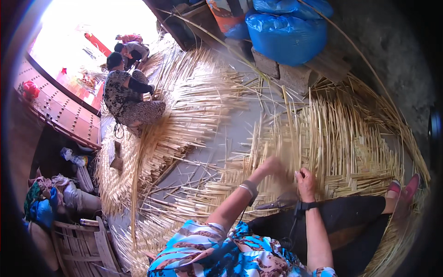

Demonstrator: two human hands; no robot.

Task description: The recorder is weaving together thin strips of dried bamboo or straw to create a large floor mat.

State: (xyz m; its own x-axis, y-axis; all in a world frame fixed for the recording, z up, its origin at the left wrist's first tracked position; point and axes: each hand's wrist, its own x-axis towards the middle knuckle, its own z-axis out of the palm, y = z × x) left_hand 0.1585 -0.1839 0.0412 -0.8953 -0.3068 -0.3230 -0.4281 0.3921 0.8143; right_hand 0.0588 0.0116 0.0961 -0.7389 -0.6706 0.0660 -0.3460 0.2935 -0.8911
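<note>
Head camera view, right of centre: the work looks to be the weaving itself, strip over strip, on a broad mat of flat, straw-coloured reed strips [357, 154]. It spreads from the lower middle of the frame to the right side, its unwoven ends fanning toward the top. Both hands are over its near part, close to each other. The bare left hand [273, 167], just right of centre, is a blur, so I can't tell whether it grips anything. The bare right hand [306, 185], just below and to its right, has thumb and forefinger bent close together; whether a strip is pinched there, I can't make out. As I judge it, the next move calls for lifting alternate strips, sliding one crosswise beneath and pressing it snug without splitting it.
</note>
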